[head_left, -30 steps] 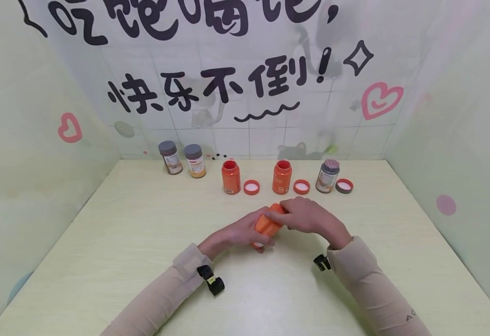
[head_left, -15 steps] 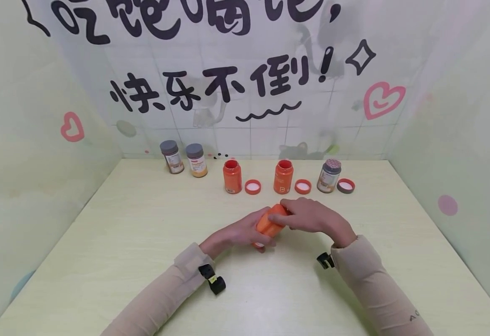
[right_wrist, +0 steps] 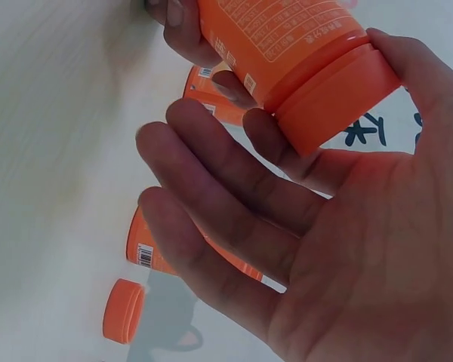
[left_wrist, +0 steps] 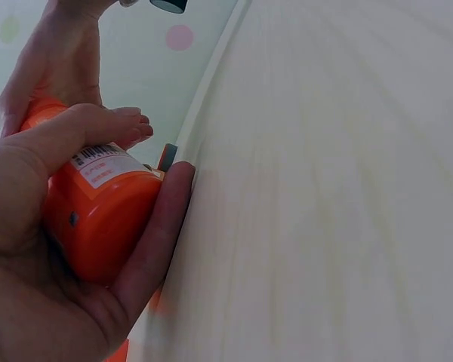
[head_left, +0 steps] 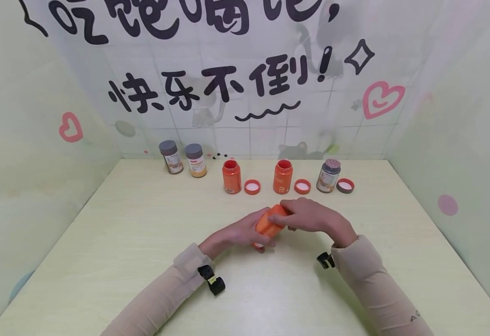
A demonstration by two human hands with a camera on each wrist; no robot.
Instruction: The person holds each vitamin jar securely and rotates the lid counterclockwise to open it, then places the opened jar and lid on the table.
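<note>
An orange bottle (head_left: 269, 226) is held tilted above the middle of the table, its capped end towards the upper right. My left hand (head_left: 241, 231) grips the body; in the left wrist view the thumb and fingers wrap around it near the base, beside a white barcode label (left_wrist: 106, 167). At the other end is my right hand (head_left: 310, 215). In the right wrist view its thumb and index finger pinch the orange cap (right_wrist: 336, 98), which sits on the bottle. The remaining fingers of that hand extend loosely, off the bottle.
Uncapped orange bottles (head_left: 231, 177) (head_left: 283, 177) stand at the back, each with an orange cap (head_left: 252, 187) (head_left: 302, 186) lying beside it. To their right is a grey-necked jar (head_left: 329, 176) next to its lid (head_left: 345, 186). Two grey-lidded jars (head_left: 171, 157) (head_left: 196, 161) stand back left.
My right hand and forearm have shifted slightly to the right at the capped end. The left hand keeps its grip on the bottle, and the things at the back stay put.
</note>
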